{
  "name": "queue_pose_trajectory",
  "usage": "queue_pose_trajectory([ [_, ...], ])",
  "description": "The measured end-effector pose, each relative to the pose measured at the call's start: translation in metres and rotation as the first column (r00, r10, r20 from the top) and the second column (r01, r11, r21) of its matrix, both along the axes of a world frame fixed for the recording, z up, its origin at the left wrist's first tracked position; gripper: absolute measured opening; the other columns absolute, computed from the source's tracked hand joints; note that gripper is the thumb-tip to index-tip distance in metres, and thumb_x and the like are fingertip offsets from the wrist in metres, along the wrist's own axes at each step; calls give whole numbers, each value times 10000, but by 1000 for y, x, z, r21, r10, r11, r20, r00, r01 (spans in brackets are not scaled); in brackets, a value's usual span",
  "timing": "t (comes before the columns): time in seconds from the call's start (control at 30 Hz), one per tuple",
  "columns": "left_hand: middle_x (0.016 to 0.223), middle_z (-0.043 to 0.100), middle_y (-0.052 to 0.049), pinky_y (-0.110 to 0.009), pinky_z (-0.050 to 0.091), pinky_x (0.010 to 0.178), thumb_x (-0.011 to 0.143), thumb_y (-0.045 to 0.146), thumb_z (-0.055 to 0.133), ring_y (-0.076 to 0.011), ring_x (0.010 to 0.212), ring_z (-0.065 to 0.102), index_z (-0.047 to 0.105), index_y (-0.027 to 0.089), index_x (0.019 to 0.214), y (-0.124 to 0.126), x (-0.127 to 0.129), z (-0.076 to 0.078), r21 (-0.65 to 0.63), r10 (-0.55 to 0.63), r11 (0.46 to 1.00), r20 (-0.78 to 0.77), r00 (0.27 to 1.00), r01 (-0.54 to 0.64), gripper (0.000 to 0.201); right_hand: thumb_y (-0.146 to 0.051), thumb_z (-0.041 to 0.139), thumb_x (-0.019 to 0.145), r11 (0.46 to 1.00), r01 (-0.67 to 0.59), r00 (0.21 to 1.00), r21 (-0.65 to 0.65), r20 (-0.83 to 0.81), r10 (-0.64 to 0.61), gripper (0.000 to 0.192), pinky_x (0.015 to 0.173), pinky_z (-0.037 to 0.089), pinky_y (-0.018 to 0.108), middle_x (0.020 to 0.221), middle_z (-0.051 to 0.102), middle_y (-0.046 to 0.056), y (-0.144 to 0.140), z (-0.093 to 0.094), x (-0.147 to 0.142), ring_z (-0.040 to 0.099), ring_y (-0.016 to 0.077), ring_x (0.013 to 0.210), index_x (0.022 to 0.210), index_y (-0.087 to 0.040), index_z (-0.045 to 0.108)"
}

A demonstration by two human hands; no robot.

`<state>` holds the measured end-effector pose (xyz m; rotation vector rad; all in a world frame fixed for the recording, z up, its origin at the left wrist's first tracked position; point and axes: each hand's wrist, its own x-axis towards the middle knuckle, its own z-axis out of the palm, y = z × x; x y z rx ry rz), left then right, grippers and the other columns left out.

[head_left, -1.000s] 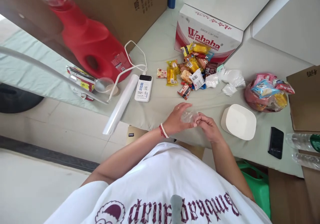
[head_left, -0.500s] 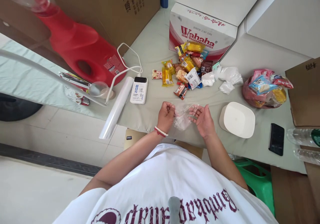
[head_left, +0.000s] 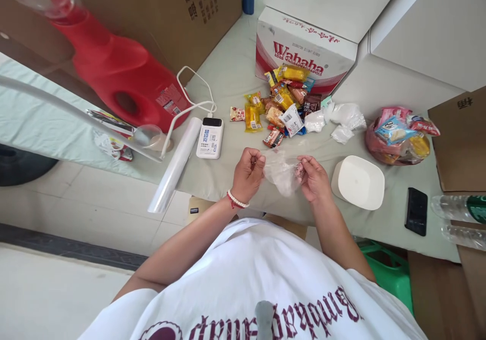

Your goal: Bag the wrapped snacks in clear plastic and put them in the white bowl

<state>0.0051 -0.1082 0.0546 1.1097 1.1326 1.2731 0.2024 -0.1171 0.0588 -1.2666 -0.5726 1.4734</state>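
Plastic film (head_left: 281,175), see-through, whitish and crumpled, is sagging in loose folds over the pale green cloth (head_left: 214,178); the left hand (head_left: 247,174) is pinching one side of it, while the right hand (head_left: 314,179) is holding the opposite side.

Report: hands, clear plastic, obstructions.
Left hand, right hand: both pinching clear plastic. Plastic crumpled, hanging between them. Nothing seen blocking; snack pile beyond, white container at right.

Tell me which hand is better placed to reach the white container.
Right, most likely. The right hand is nearer the white container; the left hand is beyond the clear plastic. Both hands hold that plastic, so the right may need to let go first.
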Motion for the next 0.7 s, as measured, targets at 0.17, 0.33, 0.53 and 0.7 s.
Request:
queue_pose_trajectory([
  [0.17,811,539,45,-235,453,627,791,417,778,-96,646,525,522,229,932,-5,-15,-7,27,386,922,-152,910,-386,348,-446,839,717,992,12,1000,-124,-15,-14,365,354,186,158,629,461,-98,4,-9,-17,324,40,434,902,-236,604],
  [0.33,643,463,40,-262,394,597,942,535,562,-121,603,437,575,217,755,-32,-22,2,-117,121,982,-229,966,-151,370,-506,721,818,980,194,968,41,157,-198,322,374,250,198,658,473,-89,-1,-14,-39,380,69,463,942,-247,574],
  [0.53,813,647,-10,-303,513,768,797,433,749,-170,801,603,638,204,834,-26,13,-4,-277,-64,961,-154,986,19,258,-550,604,926,960,161,931,229,288,-225,312,445,339,228,706,494,-78,-12,-8,-64,434,77,483,992,-248,559],
  [0.7,741,600,25,-284,560,692,872,359,641,-155,755,657,507,223,826,-12,15,-21,-522,170,853,237,957,-22,196,-550,583,933,959,185,892,216,372,-256,309,428,298,245,715,492,-72,-9,-12,-42,400,87,471,1003,-251,546],
])
